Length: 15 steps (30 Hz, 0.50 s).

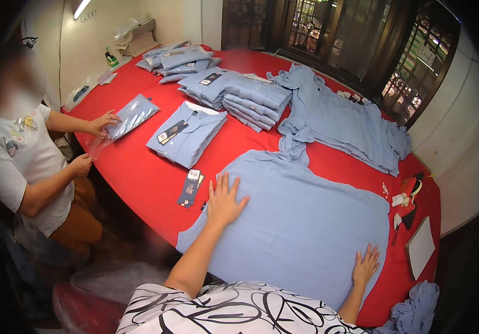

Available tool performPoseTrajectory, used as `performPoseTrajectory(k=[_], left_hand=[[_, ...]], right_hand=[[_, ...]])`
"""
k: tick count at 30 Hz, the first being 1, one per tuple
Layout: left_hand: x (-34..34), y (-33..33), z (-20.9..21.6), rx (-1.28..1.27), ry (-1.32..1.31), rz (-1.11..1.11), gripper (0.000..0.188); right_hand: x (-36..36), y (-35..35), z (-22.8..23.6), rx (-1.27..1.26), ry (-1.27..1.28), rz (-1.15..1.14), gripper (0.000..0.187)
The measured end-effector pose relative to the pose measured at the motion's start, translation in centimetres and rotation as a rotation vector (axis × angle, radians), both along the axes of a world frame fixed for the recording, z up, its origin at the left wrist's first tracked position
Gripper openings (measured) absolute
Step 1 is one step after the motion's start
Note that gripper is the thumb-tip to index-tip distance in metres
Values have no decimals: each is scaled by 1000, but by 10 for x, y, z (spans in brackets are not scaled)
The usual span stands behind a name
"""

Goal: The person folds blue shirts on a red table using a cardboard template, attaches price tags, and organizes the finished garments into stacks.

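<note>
A light blue shirt (301, 217) lies spread flat before me on the red-covered table (133, 183). My left hand (224, 201) rests palm down on its left part, fingers spread. On the shirt's right side, near the edge, my right hand (366, 265) lies flat with the fingers apart. Neither hand grips anything. Dark hang tags (190, 188) lie on the red cloth just left of my left hand. Beyond them sits a small pile of folded blue shirts (188, 133) with a tag on top.
Folded shirt stacks (256, 100) and bagged shirts (181, 58) stand at the back. Unfolded shirts (351, 122) lie far right. A white board (421, 247), scissors (396, 227) and crumpled blue cloth (415, 312) are at right. At left a co-worker (33, 161) handles a bagged shirt (133, 117).
</note>
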State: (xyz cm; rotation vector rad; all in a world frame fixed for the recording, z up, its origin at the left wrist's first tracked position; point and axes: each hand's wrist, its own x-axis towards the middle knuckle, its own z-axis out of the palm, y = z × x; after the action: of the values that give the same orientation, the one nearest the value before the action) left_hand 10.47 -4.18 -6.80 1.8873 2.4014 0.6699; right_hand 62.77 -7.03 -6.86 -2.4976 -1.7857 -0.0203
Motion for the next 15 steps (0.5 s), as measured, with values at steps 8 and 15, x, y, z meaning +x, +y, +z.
performPoseTrajectory(k=[8, 15], left_hand=[[1, 4, -5, 80, 25, -30, 73], [-11, 30, 6, 52, 15, -66, 54]], right_hand=[[-1, -7, -2, 47, 26, 1, 63], [-9, 37, 15, 94, 18, -61, 56]])
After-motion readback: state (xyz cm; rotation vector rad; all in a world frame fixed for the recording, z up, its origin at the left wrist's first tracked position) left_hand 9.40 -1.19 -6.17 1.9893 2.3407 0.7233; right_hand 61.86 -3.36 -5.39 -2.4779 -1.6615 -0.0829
